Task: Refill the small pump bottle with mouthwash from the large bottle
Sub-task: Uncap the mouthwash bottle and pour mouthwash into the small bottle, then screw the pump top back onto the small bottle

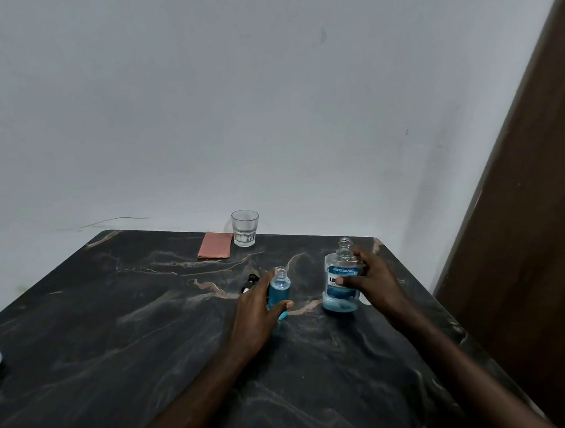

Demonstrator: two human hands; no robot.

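My left hand (pixel 257 307) wraps the small pump bottle (pixel 279 291), upright and uncapped. My right hand (pixel 371 279) grips the large mouthwash bottle (pixel 340 281), also upright and open, at three o'clock from the small neck, near it.

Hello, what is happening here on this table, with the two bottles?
A person is refilling mouthwash at a dark marble-patterned table. The left hand holds the small clear bottle of blue liquid, open and mostly full. The right hand grips the large clear mouthwash bottle, uncapped, upright and nearly empty. The black pump top lies behind the small bottle. Nothing is pouring now.
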